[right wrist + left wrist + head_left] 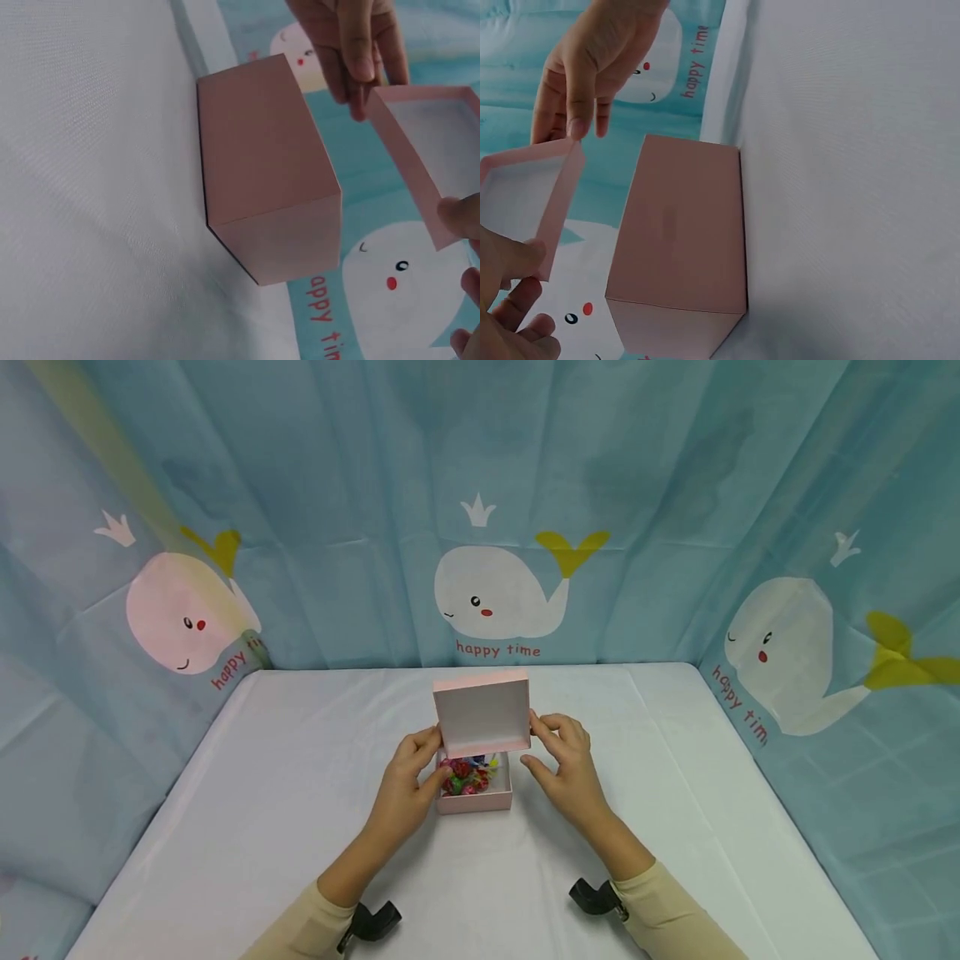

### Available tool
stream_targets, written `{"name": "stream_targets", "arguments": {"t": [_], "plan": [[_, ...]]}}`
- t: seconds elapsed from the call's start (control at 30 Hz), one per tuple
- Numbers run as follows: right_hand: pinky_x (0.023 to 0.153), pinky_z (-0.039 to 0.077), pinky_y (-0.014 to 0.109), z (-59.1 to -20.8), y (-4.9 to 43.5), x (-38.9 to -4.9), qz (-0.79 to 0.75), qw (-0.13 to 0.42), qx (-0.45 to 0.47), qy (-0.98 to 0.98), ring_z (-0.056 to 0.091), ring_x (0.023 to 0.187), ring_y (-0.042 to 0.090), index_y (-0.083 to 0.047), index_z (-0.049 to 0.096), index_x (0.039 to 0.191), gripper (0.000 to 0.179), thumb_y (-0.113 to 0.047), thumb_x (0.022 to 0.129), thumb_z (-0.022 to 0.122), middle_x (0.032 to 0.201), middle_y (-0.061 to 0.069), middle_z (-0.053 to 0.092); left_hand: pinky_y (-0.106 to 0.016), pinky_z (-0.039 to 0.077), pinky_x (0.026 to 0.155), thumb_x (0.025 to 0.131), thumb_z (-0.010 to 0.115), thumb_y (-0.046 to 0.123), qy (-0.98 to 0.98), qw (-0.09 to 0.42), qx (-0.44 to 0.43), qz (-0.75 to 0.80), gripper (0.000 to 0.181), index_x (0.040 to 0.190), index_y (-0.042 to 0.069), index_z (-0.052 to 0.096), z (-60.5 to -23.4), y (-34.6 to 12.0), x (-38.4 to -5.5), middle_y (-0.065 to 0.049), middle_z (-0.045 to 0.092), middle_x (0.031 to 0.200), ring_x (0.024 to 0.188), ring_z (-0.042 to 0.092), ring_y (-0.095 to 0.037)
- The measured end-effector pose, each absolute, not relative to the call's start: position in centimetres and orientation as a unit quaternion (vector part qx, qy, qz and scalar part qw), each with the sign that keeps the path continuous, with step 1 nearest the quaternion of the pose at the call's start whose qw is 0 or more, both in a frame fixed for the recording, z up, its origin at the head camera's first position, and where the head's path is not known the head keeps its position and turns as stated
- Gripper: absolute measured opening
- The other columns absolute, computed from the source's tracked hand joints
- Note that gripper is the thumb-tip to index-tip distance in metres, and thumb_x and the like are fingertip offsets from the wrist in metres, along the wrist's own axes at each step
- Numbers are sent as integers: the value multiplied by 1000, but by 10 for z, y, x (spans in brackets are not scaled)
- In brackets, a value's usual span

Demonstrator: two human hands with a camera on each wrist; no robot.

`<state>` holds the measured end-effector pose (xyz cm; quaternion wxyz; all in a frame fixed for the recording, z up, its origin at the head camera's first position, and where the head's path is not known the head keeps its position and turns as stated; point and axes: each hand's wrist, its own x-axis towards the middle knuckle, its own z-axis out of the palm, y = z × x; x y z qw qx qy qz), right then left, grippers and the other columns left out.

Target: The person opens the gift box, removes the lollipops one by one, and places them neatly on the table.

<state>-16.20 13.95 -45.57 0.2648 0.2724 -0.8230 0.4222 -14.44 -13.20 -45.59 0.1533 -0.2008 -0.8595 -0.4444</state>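
Observation:
A small pink box point(474, 804) stands on the table, with several colourfully wrapped candies point(467, 775) inside. Its pink lid point(483, 714), white on the inside, is held tilted up over the back of the box, inner side toward me. My left hand point(405, 777) grips the lid's left side, its thumb in front of the box's left edge. At the opposite side, my right hand point(568, 770) holds the lid with its fingertips. Both wrist views show the plain outside of the box point(679, 225) and the lid point(412, 161) raised between the hands.
A white cloth point(262, 802) covers the table. Blue curtains point(337, 527) with whale prints hang along the back and both sides. Black wrist mounts point(596, 897) sit at the sleeve cuffs.

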Motion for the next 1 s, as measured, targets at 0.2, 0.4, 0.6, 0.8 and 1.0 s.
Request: {"name": "stream_targets", "arguments": {"t": [0.2, 0.4, 0.6, 0.8, 1.0], "plan": [[109, 36, 47, -454, 138, -161, 431, 292, 275, -808, 53, 117, 27, -5, 57, 145, 68, -1, 82, 84, 116, 7, 63, -40, 51, 109, 92, 76, 6, -852, 199, -213, -435, 61, 148, 4, 53, -458, -131, -143, -7, 57, 137, 139, 50, -24], [108, 36, 46, -453, 139, -161, 433, 284, 280, -808, 53, 117, 27, -3, 58, 144, 71, -2, 80, 86, 115, 8, 63, -38, 52, 108, 88, 80, 5, -846, 229, -228, -425, 61, 145, 0, 56, -456, -132, -143, -9, 57, 136, 140, 50, -27], [109, 36, 44, -453, 139, -161, 426, 286, 282, -811, 53, 119, 27, -3, 58, 144, 72, -4, 78, 88, 115, 6, 63, -35, 49, 111, 88, 79, 2, -842, 234, -230, -428, 62, 145, 0, 56, -454, -134, -145, -9, 57, 135, 140, 49, -28], [108, 37, 43, -454, 139, -161, 415, 294, 287, -812, 54, 117, 28, -1, 59, 143, 73, -3, 76, 89, 113, 7, 63, -39, 50, 110, 89, 79, 5, -849, 224, -226, -423, 62, 146, 4, 56, -453, -136, -145, -7, 57, 135, 141, 49, -25], [106, 38, 44, -449, 141, -161, 414, 298, 292, -809, 55, 116, 28, -1, 62, 140, 70, -7, 76, 90, 114, 7, 64, -38, 52, 109, 89, 79, 8, -846, 224, -237, -422, 60, 145, 4, 58, -446, -139, -146, -5, 60, 127, 139, 51, -27]]}}
